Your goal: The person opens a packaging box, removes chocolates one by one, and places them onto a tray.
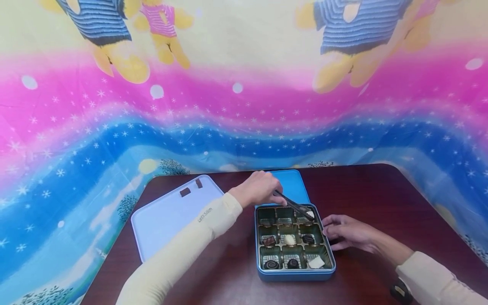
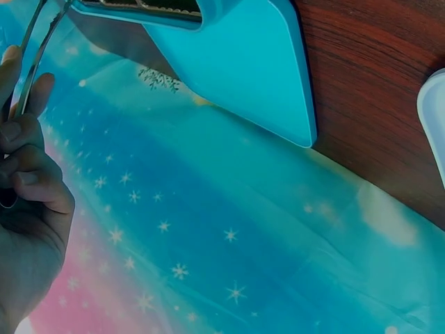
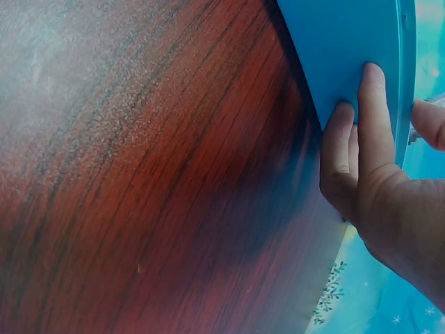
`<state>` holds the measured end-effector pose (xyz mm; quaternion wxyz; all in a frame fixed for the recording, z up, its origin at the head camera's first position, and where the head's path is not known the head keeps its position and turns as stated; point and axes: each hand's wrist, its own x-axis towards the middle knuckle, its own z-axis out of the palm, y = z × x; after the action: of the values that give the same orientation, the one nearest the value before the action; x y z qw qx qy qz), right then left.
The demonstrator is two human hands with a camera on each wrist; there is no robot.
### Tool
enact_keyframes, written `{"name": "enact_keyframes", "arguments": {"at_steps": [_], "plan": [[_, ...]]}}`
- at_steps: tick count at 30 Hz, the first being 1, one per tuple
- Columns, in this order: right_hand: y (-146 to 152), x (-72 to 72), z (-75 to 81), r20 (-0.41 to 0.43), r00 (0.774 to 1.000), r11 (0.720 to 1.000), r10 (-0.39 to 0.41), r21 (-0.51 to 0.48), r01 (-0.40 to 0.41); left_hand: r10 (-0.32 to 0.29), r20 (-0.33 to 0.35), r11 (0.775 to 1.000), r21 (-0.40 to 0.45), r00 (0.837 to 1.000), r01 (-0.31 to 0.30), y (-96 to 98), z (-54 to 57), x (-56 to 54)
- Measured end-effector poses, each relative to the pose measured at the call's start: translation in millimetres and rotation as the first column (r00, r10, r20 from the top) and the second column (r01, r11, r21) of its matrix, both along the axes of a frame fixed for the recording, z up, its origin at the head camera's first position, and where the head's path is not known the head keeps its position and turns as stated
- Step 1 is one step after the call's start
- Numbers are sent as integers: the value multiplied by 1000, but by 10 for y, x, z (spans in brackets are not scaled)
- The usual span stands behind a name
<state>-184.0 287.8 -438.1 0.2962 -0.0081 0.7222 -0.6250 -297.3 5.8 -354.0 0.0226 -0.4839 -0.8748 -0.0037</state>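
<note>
My left hand (image 1: 261, 188) grips dark tongs (image 1: 290, 202) above the blue tin (image 1: 295, 276). The tongs' tips reach into the far right compartment, at a white piece (image 1: 310, 214); whether they pinch it I cannot tell. In the left wrist view, the fingers curl round the tongs' metal arms (image 2: 40, 59). My right hand (image 1: 352, 233) touches the tin's right side with nearly straight fingers, the thumb by the rim in the right wrist view. Inside the tin, the middle and near rows of the divided insert hold chocolates, among them a white one (image 1: 289, 239) and a dark swirl (image 1: 271, 264).
A light blue lid (image 1: 295, 184) lies behind the tin. To the left, a pale tray (image 1: 171, 224) bears two small dark brown pieces (image 1: 184, 192) near its far edge. A black object (image 1: 400, 292) shows by the right sleeve. A patterned cloth (image 1: 236, 118) hangs behind the table.
</note>
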Motion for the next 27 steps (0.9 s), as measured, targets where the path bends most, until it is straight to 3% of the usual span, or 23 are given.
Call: {"name": "enact_keyframes", "arguments": {"at_steps": [7, 14, 21, 27], "plan": [[6, -9, 11, 7, 1000, 1000, -1, 8, 1, 39, 117, 993, 103, 992, -51, -122, 67, -25], [-3, -5, 14, 6, 1000, 1000, 6, -3, -6, 31, 92, 982, 184, 995, -48, -303, 58, -89], [-3, 3, 19, 5, 1000, 1000, 1, 3, -1, 97, 158, 964, 229, 983, -132, -483, 67, -115], [9, -2, 3, 8, 1000, 1000, 2, 3, -2, 143, 177, 945, 268, 974, -187, -689, 67, -132]]}}
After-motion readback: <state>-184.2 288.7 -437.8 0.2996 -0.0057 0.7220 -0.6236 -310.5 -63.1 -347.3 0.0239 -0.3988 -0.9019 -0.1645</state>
